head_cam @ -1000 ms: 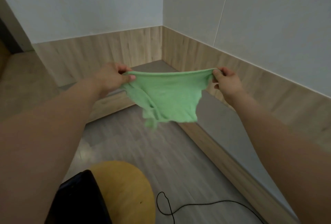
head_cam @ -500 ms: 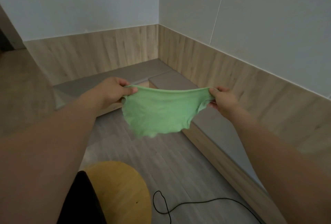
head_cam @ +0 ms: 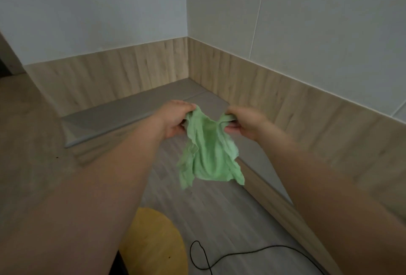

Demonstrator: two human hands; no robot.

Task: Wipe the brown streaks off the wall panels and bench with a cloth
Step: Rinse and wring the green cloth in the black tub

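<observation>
A light green cloth hangs in the air in front of me, bunched and drooping. My left hand pinches its top left corner and my right hand pinches its top right corner, the two hands close together. Behind them a low grey bench runs along the corner, backed by light wood wall panels and white wall above. No brown streaks are plain to see from here.
A round yellow stool stands at the bottom centre on the grey wood floor. A thin black cable loops across the floor to its right. The bench continues along the right wall.
My hands have come together, so the cloth stretched wide between them has folded and now hangs down in a bunch. The view has tilted a little lower.
</observation>
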